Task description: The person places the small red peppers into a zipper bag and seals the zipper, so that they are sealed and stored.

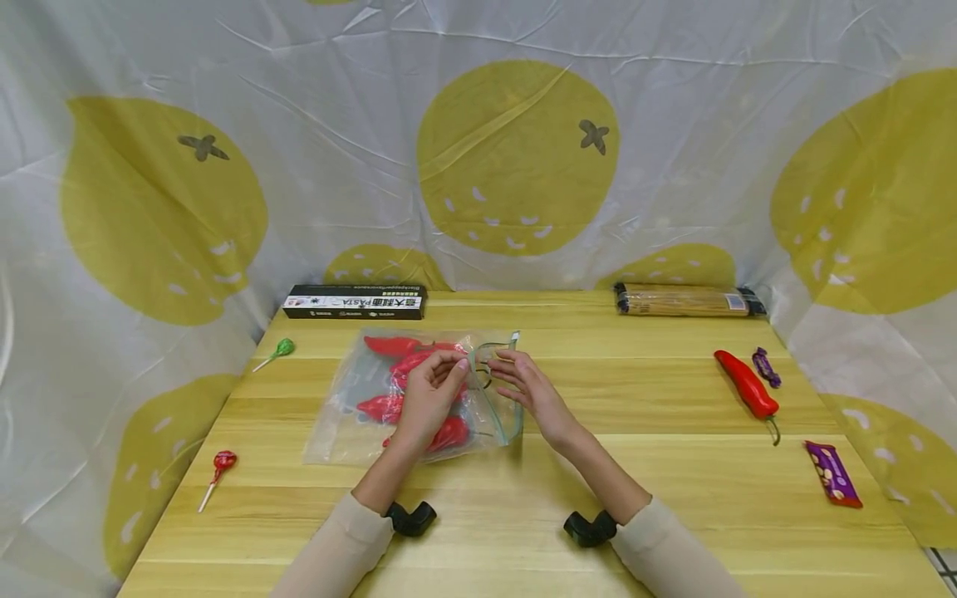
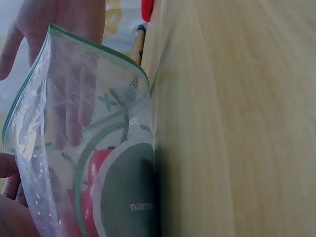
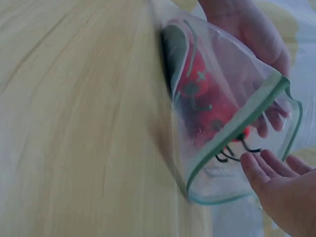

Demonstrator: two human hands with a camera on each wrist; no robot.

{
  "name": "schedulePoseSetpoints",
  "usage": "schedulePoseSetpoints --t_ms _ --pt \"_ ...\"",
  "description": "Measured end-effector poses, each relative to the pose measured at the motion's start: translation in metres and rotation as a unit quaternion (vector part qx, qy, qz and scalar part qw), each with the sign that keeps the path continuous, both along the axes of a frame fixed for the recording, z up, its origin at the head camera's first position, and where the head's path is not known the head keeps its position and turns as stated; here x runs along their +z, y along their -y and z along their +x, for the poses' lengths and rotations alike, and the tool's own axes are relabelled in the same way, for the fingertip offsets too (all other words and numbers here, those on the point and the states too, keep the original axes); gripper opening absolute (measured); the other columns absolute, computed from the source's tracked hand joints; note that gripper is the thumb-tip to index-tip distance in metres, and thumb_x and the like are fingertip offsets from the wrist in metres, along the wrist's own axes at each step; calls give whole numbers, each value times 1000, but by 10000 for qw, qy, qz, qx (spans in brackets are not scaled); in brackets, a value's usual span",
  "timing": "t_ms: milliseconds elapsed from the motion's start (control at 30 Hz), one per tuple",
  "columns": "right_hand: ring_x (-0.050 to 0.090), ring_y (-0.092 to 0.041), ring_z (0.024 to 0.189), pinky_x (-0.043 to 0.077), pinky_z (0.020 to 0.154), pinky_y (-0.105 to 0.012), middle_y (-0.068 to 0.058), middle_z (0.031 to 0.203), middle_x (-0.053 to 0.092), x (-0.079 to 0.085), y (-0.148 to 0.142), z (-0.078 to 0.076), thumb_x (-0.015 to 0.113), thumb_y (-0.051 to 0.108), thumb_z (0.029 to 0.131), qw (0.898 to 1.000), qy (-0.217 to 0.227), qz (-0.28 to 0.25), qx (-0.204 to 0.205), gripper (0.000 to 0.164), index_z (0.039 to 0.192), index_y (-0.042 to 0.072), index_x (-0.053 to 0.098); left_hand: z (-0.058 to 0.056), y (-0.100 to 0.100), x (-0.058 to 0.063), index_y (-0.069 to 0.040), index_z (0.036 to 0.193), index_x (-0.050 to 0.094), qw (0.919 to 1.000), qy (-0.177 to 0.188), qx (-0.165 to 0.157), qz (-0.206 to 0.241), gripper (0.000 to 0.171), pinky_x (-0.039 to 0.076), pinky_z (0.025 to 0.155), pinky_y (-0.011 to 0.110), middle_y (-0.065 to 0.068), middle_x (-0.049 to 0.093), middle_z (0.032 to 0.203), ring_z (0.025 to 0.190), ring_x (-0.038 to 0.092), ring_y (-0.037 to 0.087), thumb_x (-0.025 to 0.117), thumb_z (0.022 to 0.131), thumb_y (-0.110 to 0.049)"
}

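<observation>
A clear zip bag (image 1: 336, 436) with a green-edged mouth lies on the table, its mouth gaping to the right. Several red chili peppers (image 1: 382, 407) are inside, their dark stems (image 3: 228, 154) turned toward the mouth. My left hand (image 1: 432, 392) pinches the upper layer of the bag near the mouth, thumb against fingers. At the opening is my right hand (image 1: 540, 400), its fingers extended and slightly bent, holding nothing. In the left wrist view, the right hand's fingers (image 2: 74, 106) show through the clear plastic.
Another red chili pepper (image 1: 748, 384) lies at the right, near a purple wrapped candy (image 1: 766, 367) and a purple snack bar (image 1: 833, 473). Green (image 1: 284, 347) and red (image 1: 223, 461) lollipops lie left. A pasta box (image 1: 355, 302) and a noodle pack (image 1: 680, 300) line the back.
</observation>
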State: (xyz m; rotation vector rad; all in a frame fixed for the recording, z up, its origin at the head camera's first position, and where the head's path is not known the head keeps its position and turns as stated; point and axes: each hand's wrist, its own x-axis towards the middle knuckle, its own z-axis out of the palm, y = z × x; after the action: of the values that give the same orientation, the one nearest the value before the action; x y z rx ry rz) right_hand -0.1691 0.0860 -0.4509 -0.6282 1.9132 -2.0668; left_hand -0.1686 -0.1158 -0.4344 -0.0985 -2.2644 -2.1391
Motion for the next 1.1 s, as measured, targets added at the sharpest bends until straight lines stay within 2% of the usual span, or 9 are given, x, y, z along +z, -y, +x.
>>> schedulePoseSetpoints --t_ms 233,400,500,600,667,767,867,1000,1100 --pt "43 -42 131 41 105 -57 -20 140 46 2 -39 1 34 44 105 9960 -162 418 -779 53 140 4 39 -12 5 -25 -10 109 66 9997 -172 115 -123 32 54 88 23 8 67 109 104 63 20 67 92 -36" --pt "53 -29 123 51 97 -33 -8 133 54 2 -90 5 50 42 101 9770 -420 1355 -1594 46 136 13 47 -12 6 -26 -11 109 66 9997 -161 115 -163 32 54 87 23 7 68 108 103 63 19 67 91 -38" --pt "55 -23 120 49 90 -16 -5 133 56 0 -125 10 54 42 98 9526 -674 2075 -2122 46 136 17 48 -13 6 -26 -13 106 67 9997 -173 85 -152 30 55 87 24 6 67 106 102 63 20 68 90 -38" --pt "57 -24 118 46 87 -10 -7 134 56 -1 -160 14 55 42 98 9209 -882 2752 -2617 47 136 16 50 -12 5 -26 -14 106 67 9998 -146 60 -133 29 55 87 25 5 67 106 103 63 20 68 90 -39" --pt "57 -26 117 49 90 -18 -9 133 57 -3 -181 18 57 42 97 8986 -944 3135 -2920 48 135 14 50 -11 4 -26 -14 105 67 9999 -114 39 -122 29 55 87 25 5 67 106 103 63 20 68 91 -39" --pt "54 -33 118 47 96 -40 -15 133 56 -4 -213 24 58 42 96 8700 -959 3580 -3251 51 135 9 51 -11 4 -27 -13 106 67 9999 -109 15 -117 29 55 86 25 6 67 106 103 63 20 67 91 -38" --pt "51 -41 118 44 89 -55 -22 132 54 -4 -241 30 59 43 95 8431 -909 3988 -3490 56 137 7 49 -11 4 -27 -13 105 67 9999 -114 11 -129 29 55 85 25 6 67 105 102 63 20 68 91 -38" --pt "51 -45 110 44 72 -44 -29 126 54 -5 -270 33 61 41 94 8143 -862 4339 -3758 57 136 4 50 -12 4 -27 -13 106 67 9999 -89 24 -127 27 55 84 24 6 67 105 100 63 19 67 91 -36" --pt "51 -46 108 41 70 -40 -31 125 55 -7 -283 33 64 36 93 8061 -831 4410 -3859 56 134 1 51 -12 5 -27 -12 106 66 9999 -87 22 -141 28 55 84 23 7 67 105 100 63 19 67 92 -36"
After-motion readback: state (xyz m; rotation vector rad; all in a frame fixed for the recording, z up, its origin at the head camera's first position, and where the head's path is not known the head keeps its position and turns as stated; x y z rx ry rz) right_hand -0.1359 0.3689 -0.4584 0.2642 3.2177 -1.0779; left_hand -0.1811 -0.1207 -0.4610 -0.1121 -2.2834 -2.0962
